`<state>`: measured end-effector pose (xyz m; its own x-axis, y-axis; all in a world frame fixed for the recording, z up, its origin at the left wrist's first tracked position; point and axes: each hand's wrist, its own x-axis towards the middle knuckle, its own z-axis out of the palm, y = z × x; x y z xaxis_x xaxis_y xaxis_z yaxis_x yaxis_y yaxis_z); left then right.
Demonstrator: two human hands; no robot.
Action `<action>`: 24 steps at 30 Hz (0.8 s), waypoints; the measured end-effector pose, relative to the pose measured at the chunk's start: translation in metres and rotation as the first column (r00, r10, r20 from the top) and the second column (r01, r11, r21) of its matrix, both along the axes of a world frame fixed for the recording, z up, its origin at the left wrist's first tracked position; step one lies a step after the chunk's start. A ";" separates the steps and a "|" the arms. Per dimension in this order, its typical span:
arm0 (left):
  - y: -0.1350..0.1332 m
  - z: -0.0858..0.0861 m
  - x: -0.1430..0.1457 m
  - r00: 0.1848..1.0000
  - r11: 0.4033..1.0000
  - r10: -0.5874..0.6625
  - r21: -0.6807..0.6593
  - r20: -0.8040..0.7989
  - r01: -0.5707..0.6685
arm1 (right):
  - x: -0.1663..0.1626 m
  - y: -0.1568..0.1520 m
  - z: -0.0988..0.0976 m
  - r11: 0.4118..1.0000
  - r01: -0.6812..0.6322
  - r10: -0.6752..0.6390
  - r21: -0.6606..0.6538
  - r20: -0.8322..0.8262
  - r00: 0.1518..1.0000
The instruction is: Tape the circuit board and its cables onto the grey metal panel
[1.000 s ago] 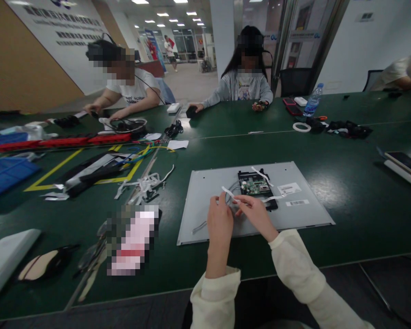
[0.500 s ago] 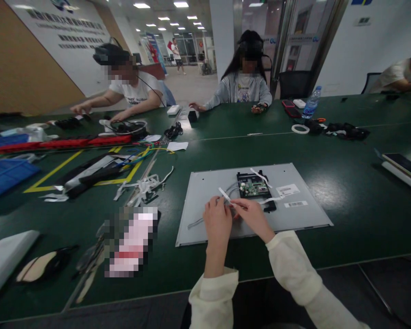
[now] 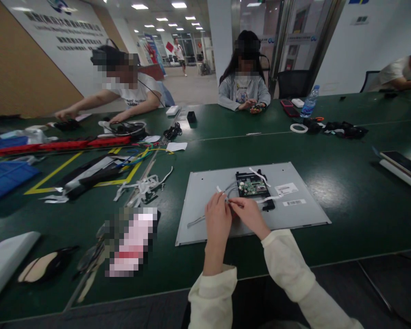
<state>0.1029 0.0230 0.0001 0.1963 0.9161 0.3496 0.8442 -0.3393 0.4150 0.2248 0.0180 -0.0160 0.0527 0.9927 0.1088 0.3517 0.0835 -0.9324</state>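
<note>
A flat grey metal panel (image 3: pixel 308 212) lies on the green table in front of me. Mounted on it is a black plastic frame (image 3: pixel 268 206) with a green circuit board (image 3: pixel 250 187). Grey cables (image 3: pixel 230 186) curve from the board toward my fingertips, and a loose length (image 3: pixel 196 222) emerges left of my hand. My left hand (image 3: pixel 218 219) is closed in a pinch, a white tape strip (image 3: pixel 219 188) sticking out past its fingers. My right hand (image 3: pixel 250 215) pinches close against it, at the same strip and cable. Fingers partly hide the contact. Another white strip (image 3: pixel 270 199) lies across the frame.
Left of the panel are a tangle of white strips (image 3: pixel 145 188), a pixelated pink item (image 3: pixel 133 242) and a computer mouse (image 3: pixel 43 266). A tape roll (image 3: pixel 298 128) and water bottle (image 3: pixel 309 103) stand farther back. Two people wearing headsets sit opposite.
My hands have drawn closer together, and less of the white strip shows between them. Across the table, one person's hand has left a small black box and joined the other hand.
</note>
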 end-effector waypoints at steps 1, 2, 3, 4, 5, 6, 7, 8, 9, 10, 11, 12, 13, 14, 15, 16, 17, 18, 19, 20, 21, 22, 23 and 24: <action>0.000 0.000 0.000 0.999 1.000 -0.001 -0.018 -0.040 0.000 | 0.000 -0.001 0.001 1.000 0.000 0.000 0.006 0.019 1.000; 0.000 0.000 0.001 0.997 0.999 0.003 -0.032 -0.072 -0.005 | 0.000 -0.001 0.002 1.000 -0.002 0.001 0.010 0.033 0.999; -0.001 0.001 0.001 0.995 0.999 0.006 -0.044 -0.096 -0.011 | 0.000 -0.002 0.002 1.000 -0.003 0.002 0.014 0.045 0.999; -0.001 0.001 0.002 0.993 0.998 0.006 -0.055 -0.114 -0.012 | -0.001 -0.002 0.003 1.000 -0.003 0.002 0.018 0.055 0.998; -0.001 0.002 0.003 0.992 0.998 0.002 -0.062 -0.127 -0.010 | -0.001 -0.003 0.004 1.000 -0.002 0.001 0.021 0.064 0.998; -0.001 0.003 0.003 0.991 0.998 -0.004 -0.066 -0.136 -0.005 | -0.002 -0.003 0.004 1.000 -0.001 -0.001 0.021 0.076 0.997; 0.000 0.004 0.004 0.990 0.998 -0.011 -0.068 -0.144 0.001 | -0.002 -0.004 0.005 1.000 0.004 -0.005 0.019 0.092 0.996; 0.000 0.005 0.004 0.988 0.998 -0.017 -0.070 -0.150 0.007 | -0.003 -0.004 0.005 1.000 0.011 -0.012 0.015 0.114 0.993; 0.000 0.006 0.005 0.988 0.997 -0.019 -0.070 -0.155 0.009 | -0.003 -0.005 0.006 1.000 0.018 -0.019 0.010 0.139 0.990; 0.001 0.006 0.005 0.987 0.997 -0.017 -0.071 -0.157 0.006 | -0.004 -0.005 0.007 1.000 0.024 -0.025 0.006 0.163 0.986; 0.001 0.007 0.005 0.988 0.997 -0.013 -0.072 -0.156 0.002 | -0.004 -0.006 0.007 1.000 0.030 -0.030 0.004 0.184 0.983; 0.002 0.007 0.005 0.989 0.997 -0.008 -0.072 -0.151 -0.003 | -0.004 -0.006 0.008 0.999 0.032 -0.032 0.003 0.198 0.980; 0.002 0.006 0.005 0.990 0.997 -0.003 -0.072 -0.143 -0.007 | -0.005 -0.007 0.008 0.999 0.034 -0.034 0.004 0.207 0.978; 0.003 0.005 0.004 0.991 0.997 0.003 -0.071 -0.131 -0.012 | -0.005 -0.007 0.008 0.999 0.036 -0.037 0.006 0.211 0.977; 0.004 0.004 0.004 0.993 0.997 0.009 -0.070 -0.115 -0.017 | -0.005 -0.007 0.008 0.999 0.042 -0.043 0.008 0.213 0.976; 0.004 0.003 0.004 0.995 0.998 0.015 -0.067 -0.098 -0.022 | -0.005 -0.008 0.007 0.999 0.049 -0.050 0.008 0.214 0.976; 0.005 0.001 0.003 0.997 0.998 0.021 -0.063 -0.079 -0.026 | -0.005 -0.008 0.007 0.998 0.056 -0.057 0.008 0.214 0.975; 0.005 0.000 0.003 0.998 0.998 0.027 -0.057 -0.060 -0.030 | -0.005 -0.008 0.006 0.998 0.063 -0.064 0.008 0.210 0.976; 0.005 -0.001 0.003 0.999 0.998 0.034 -0.048 -0.039 -0.035 | -0.005 -0.008 0.006 0.997 0.071 -0.072 0.011 0.202 0.977; 0.005 -0.002 0.002 0.999 0.998 0.041 -0.039 -0.017 -0.041 | -0.006 -0.009 0.005 0.997 0.079 -0.081 0.016 0.188 0.979; 0.004 -0.002 0.002 0.999 0.998 0.047 -0.031 0.007 -0.047 | -0.006 -0.009 0.005 0.996 0.089 -0.090 0.019 0.163 0.982; 0.004 -0.002 0.002 0.998 0.998 0.056 -0.024 0.033 -0.055 | -0.006 -0.009 0.004 0.995 0.096 -0.097 0.017 0.127 0.987; 0.003 -0.002 0.002 0.996 0.998 0.064 -0.017 0.059 -0.063 | -0.006 -0.009 0.004 0.995 0.100 -0.101 0.011 0.079 0.992; 0.002 -0.002 0.002 0.994 0.997 0.073 -0.010 0.082 -0.072 | -0.007 -0.010 0.003 0.995 0.099 -0.099 0.001 0.025 0.995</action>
